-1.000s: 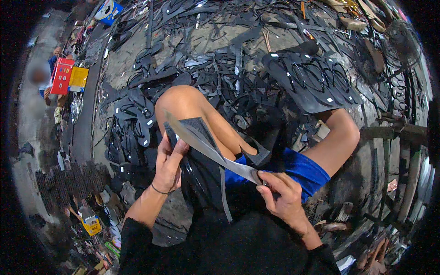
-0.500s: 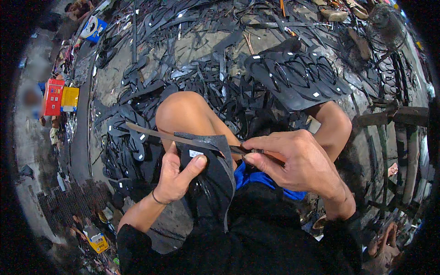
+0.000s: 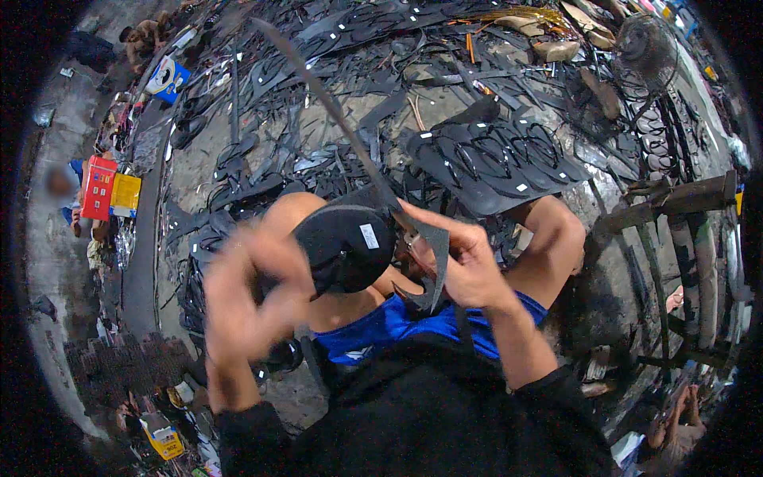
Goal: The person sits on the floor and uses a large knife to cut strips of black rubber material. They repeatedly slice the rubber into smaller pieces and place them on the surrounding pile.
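My right hand [image 3: 457, 258] is closed round the handle of a long, thin knife [image 3: 326, 99], its blade slanting up and to the far left. A grey-black strip of rubber [image 3: 433, 254] hangs down at that hand's fingers, pointed at the lower end. Left of it, above my thighs, is a black rubber flip-flop [image 3: 342, 238] with a small white label, its rounded end toward me. My left hand [image 3: 258, 290] is beside the flip-flop's left edge, smeared by motion. Whether its fingers touch the flip-flop cannot be made out.
Black rubber scraps [image 3: 342, 151] litter the floor ahead. Several joined flip-flops [image 3: 501, 167] lie beyond my right knee. A wooden frame [image 3: 675, 203] and a fan [image 3: 648, 48] stand at right. Red [image 3: 99, 187] and yellow [image 3: 125, 195] containers are at left, near another person [image 3: 60, 183].
The knife has swung from nearly level to steeply upward. My right hand moved left, and my left hand shifted left and off the flip-flop's top. The flip-flop has turned and the rubber strip hangs apart.
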`<state>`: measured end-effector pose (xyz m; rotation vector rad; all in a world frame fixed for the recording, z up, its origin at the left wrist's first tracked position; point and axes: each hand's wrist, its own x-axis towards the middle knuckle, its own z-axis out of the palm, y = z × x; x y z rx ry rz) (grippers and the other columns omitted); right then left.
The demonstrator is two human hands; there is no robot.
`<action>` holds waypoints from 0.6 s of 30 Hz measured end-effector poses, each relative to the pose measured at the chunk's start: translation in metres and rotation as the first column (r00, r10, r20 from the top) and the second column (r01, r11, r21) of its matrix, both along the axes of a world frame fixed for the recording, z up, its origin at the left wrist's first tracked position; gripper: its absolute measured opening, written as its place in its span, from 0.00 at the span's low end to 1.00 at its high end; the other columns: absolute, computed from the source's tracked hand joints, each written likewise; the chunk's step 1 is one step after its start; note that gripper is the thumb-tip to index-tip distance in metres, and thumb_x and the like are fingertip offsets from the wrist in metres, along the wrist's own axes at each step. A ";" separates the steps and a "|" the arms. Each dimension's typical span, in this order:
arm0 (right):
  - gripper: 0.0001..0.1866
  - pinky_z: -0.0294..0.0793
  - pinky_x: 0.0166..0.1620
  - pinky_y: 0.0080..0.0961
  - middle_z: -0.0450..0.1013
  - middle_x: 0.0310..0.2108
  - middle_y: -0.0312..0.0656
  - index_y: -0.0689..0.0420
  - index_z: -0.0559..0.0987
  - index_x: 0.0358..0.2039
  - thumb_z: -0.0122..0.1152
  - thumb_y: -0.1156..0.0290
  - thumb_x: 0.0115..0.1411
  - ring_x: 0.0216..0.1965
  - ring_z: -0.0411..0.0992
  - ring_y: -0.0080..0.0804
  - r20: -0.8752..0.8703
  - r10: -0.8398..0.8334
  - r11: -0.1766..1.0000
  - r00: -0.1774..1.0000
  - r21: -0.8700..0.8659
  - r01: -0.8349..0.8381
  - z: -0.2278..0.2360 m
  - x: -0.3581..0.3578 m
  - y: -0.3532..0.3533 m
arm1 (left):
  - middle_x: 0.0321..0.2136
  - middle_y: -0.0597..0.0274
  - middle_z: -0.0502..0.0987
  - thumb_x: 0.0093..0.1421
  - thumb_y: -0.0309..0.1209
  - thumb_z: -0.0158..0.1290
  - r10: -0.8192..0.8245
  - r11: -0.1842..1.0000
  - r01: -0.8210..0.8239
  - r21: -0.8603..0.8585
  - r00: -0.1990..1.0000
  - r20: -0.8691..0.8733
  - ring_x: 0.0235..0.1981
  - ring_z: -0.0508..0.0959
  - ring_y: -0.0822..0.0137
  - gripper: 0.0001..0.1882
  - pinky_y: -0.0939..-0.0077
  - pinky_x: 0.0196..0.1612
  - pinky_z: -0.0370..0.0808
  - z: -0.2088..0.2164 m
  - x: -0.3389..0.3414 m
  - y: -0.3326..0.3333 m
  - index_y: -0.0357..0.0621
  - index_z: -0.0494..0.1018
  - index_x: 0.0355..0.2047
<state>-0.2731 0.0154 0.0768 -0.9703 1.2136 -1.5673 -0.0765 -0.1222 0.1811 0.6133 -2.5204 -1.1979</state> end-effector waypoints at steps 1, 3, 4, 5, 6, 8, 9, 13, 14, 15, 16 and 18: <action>0.25 0.75 0.41 0.20 0.78 0.35 0.34 0.54 0.69 0.65 0.55 0.73 0.67 0.35 0.72 0.17 0.096 -0.010 0.999 0.995 0.050 0.006 -0.002 0.011 0.002 | 0.33 0.60 0.80 0.48 0.28 0.66 -0.164 0.932 0.160 0.324 0.986 -0.015 0.37 0.79 0.67 0.17 0.73 0.44 0.74 -0.008 0.023 0.019 0.39 0.77 0.39; 0.25 0.75 0.42 0.21 0.78 0.36 0.35 0.54 0.69 0.65 0.55 0.74 0.67 0.35 0.72 0.18 0.226 0.000 0.995 0.974 0.100 -0.023 -0.011 0.029 0.008 | 0.41 0.60 0.80 0.56 0.32 0.64 -0.039 0.408 0.128 0.904 0.992 -0.123 0.39 0.79 0.68 0.24 0.75 0.42 0.74 -0.076 0.057 0.074 0.37 0.72 0.51; 0.25 0.76 0.43 0.21 0.78 0.36 0.36 0.54 0.69 0.65 0.55 0.75 0.67 0.36 0.73 0.19 0.264 0.023 0.995 0.964 0.085 -0.047 -0.012 0.035 0.011 | 0.47 0.61 0.77 0.62 0.38 0.60 0.158 0.399 -0.007 0.917 0.986 -0.062 0.43 0.78 0.65 0.28 0.75 0.42 0.74 -0.137 0.067 0.090 0.38 0.65 0.58; 0.25 0.76 0.43 0.22 0.78 0.36 0.36 0.54 0.69 0.65 0.55 0.75 0.67 0.36 0.73 0.19 0.269 -0.003 0.996 0.963 0.086 -0.020 -0.019 0.037 0.020 | 0.44 0.63 0.79 0.65 0.40 0.55 0.677 0.076 -0.007 0.997 0.734 -0.046 0.41 0.79 0.65 0.22 0.76 0.39 0.75 -0.127 0.024 0.098 0.40 0.70 0.53; 0.26 0.75 0.43 0.22 0.78 0.37 0.37 0.54 0.69 0.65 0.54 0.76 0.67 0.36 0.73 0.19 0.274 -0.025 0.997 0.961 0.075 0.005 -0.022 0.035 0.027 | 0.45 0.62 0.78 0.66 0.41 0.54 0.727 0.062 0.047 0.997 0.683 -0.077 0.42 0.79 0.63 0.22 0.70 0.43 0.75 -0.134 0.014 0.087 0.40 0.70 0.54; 0.26 0.75 0.43 0.20 0.78 0.37 0.38 0.56 0.69 0.65 0.54 0.77 0.66 0.35 0.73 0.19 0.180 -0.111 0.989 0.977 0.113 0.092 -0.029 0.034 0.038 | 0.47 0.60 0.78 0.67 0.42 0.51 0.821 0.040 0.150 0.988 0.559 -0.118 0.45 0.79 0.57 0.22 0.59 0.52 0.75 -0.149 0.000 0.071 0.40 0.69 0.55; 0.25 0.74 0.40 0.19 0.77 0.36 0.38 0.57 0.69 0.65 0.53 0.78 0.66 0.33 0.71 0.18 0.140 -0.149 0.985 0.979 0.110 0.135 -0.029 0.033 0.038 | 0.47 0.60 0.78 0.68 0.41 0.50 0.838 0.020 0.162 0.987 0.535 -0.105 0.44 0.79 0.58 0.21 0.61 0.51 0.76 -0.151 -0.017 0.062 0.41 0.70 0.54; 0.19 0.73 0.35 0.19 0.78 0.33 0.42 0.62 0.77 0.54 0.62 0.77 0.61 0.29 0.72 0.19 -0.237 -0.399 0.875 0.886 0.190 0.445 -0.029 0.052 0.046 | 0.44 0.61 0.79 0.69 0.40 0.49 0.850 0.174 -0.028 0.984 0.509 -0.136 0.43 0.80 0.61 0.17 0.65 0.47 0.79 -0.157 -0.046 0.048 0.45 0.72 0.51; 0.17 0.73 0.33 0.19 0.78 0.31 0.43 0.63 0.78 0.50 0.64 0.77 0.60 0.27 0.72 0.20 -0.434 -0.337 0.841 0.835 0.259 0.475 -0.034 0.057 0.063 | 0.42 0.62 0.80 0.68 0.39 0.49 0.865 0.107 0.012 0.994 0.492 -0.100 0.42 0.80 0.63 0.16 0.65 0.47 0.79 -0.156 -0.045 0.040 0.45 0.73 0.51; 0.16 0.75 0.32 0.21 0.79 0.32 0.44 0.62 0.80 0.48 0.66 0.74 0.59 0.26 0.74 0.24 -0.516 -0.361 0.840 0.777 0.182 0.512 -0.046 0.063 0.086 | 0.41 0.63 0.80 0.68 0.38 0.50 0.874 0.034 0.057 0.998 0.482 -0.058 0.42 0.80 0.64 0.15 0.65 0.47 0.79 -0.148 -0.052 0.034 0.45 0.73 0.50; 0.16 0.76 0.31 0.24 0.80 0.34 0.46 0.60 0.81 0.46 0.68 0.72 0.58 0.25 0.76 0.29 -0.590 -0.384 0.836 0.710 0.103 0.538 -0.055 0.067 0.108 | 0.43 0.64 0.80 0.68 0.38 0.50 0.870 0.061 0.071 0.996 0.485 -0.088 0.43 0.80 0.64 0.16 0.65 0.50 0.78 -0.136 -0.060 0.043 0.46 0.73 0.52; 0.15 0.77 0.30 0.25 0.80 0.34 0.45 0.59 0.81 0.45 0.69 0.71 0.57 0.25 0.76 0.30 -0.581 -0.356 0.823 0.732 0.176 0.540 -0.053 0.070 0.140 | 0.47 0.62 0.79 0.69 0.38 0.50 0.899 -0.045 -0.222 0.974 0.417 0.136 0.47 0.79 0.63 0.18 0.62 0.54 0.77 -0.133 -0.058 0.046 0.47 0.71 0.56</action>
